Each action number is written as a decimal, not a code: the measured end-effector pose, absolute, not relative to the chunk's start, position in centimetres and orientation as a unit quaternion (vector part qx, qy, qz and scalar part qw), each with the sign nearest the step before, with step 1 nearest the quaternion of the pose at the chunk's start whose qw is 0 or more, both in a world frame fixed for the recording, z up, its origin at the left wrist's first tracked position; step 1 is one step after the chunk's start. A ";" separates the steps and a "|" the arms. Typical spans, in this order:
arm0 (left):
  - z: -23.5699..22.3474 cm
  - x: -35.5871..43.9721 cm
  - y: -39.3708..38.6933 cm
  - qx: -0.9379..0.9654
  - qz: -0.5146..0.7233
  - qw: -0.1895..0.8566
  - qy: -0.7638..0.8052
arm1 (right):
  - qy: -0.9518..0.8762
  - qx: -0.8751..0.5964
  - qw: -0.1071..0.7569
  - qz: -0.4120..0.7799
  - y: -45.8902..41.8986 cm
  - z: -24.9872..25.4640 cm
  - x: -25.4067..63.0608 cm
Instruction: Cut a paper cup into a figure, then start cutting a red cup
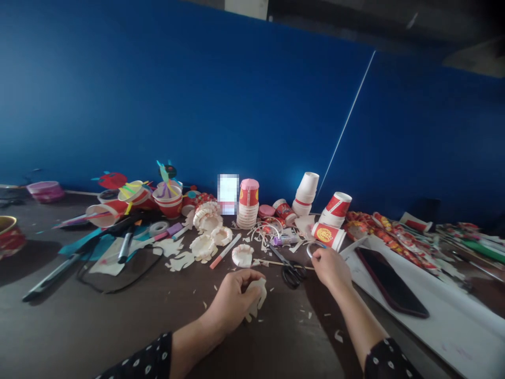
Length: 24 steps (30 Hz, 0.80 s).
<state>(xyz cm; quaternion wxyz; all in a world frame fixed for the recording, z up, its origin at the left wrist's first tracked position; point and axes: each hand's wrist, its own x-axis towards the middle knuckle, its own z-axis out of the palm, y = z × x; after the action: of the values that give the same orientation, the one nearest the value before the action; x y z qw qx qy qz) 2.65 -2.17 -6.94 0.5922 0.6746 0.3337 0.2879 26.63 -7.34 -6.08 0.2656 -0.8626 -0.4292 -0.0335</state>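
My left hand is closed around a white cut paper piece just above the dark table. Further right, my right hand pinches a thin white paper ring or strip, close to a red paper cup lying on its side. Black-handled scissors lie between the two hands. A small white cut cup base sits just beyond my left hand.
Stacked red and white paper cups stand along the blue wall. Cut paper shapes, pens, a tape roll and scraps cover the left. A dark phone lies on a white sheet at right.
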 end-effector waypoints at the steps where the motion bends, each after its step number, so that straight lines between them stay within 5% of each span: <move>1: -7.0 2.7 -2.2 0.674 0.290 0.592 0.334 | -0.423 -0.857 0.294 -0.025 -7.3 -6.0 26.6; 12: -7.8 2.9 -1.8 0.677 0.297 0.586 0.332 | -0.365 -0.641 0.637 0.224 -6.6 -5.3 24.3; 24: -7.4 3.0 -2.3 0.611 0.339 0.659 0.279 | -0.359 -0.478 0.695 0.400 -7.8 -4.4 19.9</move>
<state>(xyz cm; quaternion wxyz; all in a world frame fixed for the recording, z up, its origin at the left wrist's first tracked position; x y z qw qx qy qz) 3.00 -2.26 -7.39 0.6589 0.6106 0.2792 0.3391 19.95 -7.80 -4.35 0.6949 -0.4780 -0.3586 0.4000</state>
